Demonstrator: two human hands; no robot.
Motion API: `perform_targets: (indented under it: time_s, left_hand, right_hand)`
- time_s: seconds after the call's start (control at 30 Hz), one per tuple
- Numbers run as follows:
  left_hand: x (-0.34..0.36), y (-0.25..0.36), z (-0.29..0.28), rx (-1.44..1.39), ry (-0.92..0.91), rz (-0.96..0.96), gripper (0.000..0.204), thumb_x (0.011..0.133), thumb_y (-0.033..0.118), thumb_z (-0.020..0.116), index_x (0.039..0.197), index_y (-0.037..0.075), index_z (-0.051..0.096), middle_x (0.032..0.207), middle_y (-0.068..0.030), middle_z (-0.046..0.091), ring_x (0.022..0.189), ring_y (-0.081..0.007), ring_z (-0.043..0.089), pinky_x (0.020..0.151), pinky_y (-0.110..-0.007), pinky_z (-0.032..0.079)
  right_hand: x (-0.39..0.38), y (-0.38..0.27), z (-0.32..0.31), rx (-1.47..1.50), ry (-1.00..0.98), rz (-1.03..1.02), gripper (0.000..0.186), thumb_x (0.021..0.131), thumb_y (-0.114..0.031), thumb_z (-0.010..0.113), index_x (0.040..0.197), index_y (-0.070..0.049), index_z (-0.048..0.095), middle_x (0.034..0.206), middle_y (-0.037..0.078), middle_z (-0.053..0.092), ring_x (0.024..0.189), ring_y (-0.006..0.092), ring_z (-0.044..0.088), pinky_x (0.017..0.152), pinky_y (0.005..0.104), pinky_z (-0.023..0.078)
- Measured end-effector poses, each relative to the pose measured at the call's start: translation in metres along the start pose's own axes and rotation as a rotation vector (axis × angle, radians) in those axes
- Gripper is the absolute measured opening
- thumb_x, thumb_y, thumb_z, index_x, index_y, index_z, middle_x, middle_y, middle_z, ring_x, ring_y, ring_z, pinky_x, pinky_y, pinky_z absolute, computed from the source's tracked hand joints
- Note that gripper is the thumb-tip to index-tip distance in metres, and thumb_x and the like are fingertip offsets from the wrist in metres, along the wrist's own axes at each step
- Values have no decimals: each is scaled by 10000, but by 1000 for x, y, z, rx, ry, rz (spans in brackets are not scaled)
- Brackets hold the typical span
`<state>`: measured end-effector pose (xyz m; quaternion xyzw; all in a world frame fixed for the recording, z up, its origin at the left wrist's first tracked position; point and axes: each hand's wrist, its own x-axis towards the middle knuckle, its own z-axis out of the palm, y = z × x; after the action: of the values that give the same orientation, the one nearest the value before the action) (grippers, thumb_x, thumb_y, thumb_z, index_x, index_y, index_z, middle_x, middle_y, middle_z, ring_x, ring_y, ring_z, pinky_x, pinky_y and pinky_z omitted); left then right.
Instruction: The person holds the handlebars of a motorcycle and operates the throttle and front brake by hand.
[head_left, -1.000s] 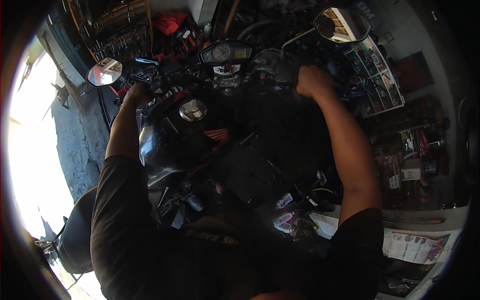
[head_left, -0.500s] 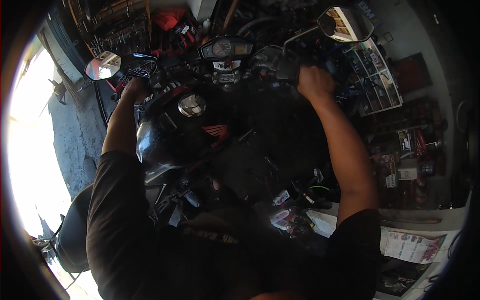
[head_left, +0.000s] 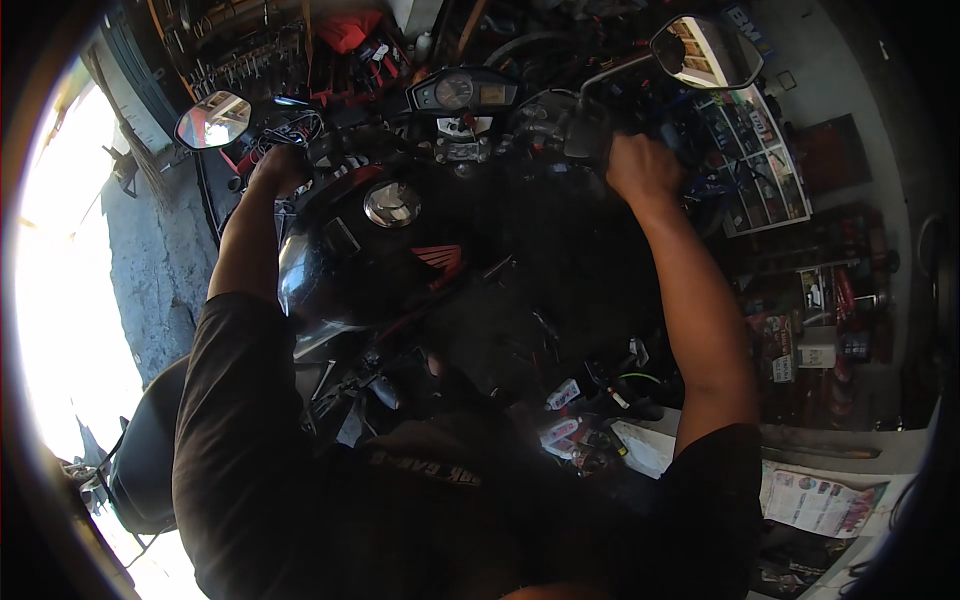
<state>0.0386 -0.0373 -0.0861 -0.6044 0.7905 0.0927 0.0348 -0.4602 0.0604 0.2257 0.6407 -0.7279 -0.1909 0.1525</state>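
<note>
A black motorcycle stands in front of me, its fuel tank (head_left: 345, 265) marked with a red wing shape and topped by a round silver cap (head_left: 391, 204). My left hand (head_left: 279, 172) is closed round the left handlebar grip, which the fingers mostly cover. Out to the right, my right hand (head_left: 643, 168) is wrapped round the right handlebar grip, also largely hidden. Between the two lies the instrument cluster (head_left: 462, 92) with a dial and a small screen. Below it is the silver top clamp (head_left: 463, 152). A left mirror (head_left: 213, 120) and a right mirror (head_left: 707, 52) rise beyond my hands.
Tools hang on a rack (head_left: 240, 72) at the far left, beside a red cloth (head_left: 345, 32). A glass-fronted cabinet (head_left: 765, 165) stands at the right. Small bottles (head_left: 562, 394) lie low by my right side. A black seat (head_left: 150, 455) is at the lower left.
The handlebars, mirrors and tank appear slightly farther right in the picture, along with the background. Both hands keep their hold on the grips.
</note>
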Motion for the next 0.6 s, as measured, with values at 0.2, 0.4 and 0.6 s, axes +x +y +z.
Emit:
perform_targets:
  time_s: [0.2, 0.4, 0.6]
  left_hand:
    - [-22, 25, -30, -157, 21, -150, 386, 831, 320, 671, 1073, 32, 757, 1166, -245, 720, 1134, -408, 682, 973, -497, 559]
    - [-26, 30, -37, -151, 30, -163, 394, 835, 325, 662, 1072, 25, 756, 1164, -245, 722, 1134, -405, 683, 980, -491, 557]
    - [-13, 15, -20, 2, -15, -22, 404, 832, 337, 670, 1072, 24, 756, 1161, -243, 723, 1142, -399, 681, 978, -486, 559]
  right_hand:
    - [11, 4, -6, 19, -116, -25, 259, 851, -134, 716, 1096, -103, 795, 1169, 157, 760, 1123, 354, 724, 942, 451, 592]
    - [7, 3, -10, 18, -93, -18, 269, 837, -125, 720, 1094, -103, 795, 1158, 156, 763, 1107, 358, 729, 934, 453, 595]
    - [3, 3, 3, 10, 21, -17, 246, 853, -148, 732, 1086, -104, 796, 1124, 162, 769, 1082, 356, 738, 921, 449, 601]
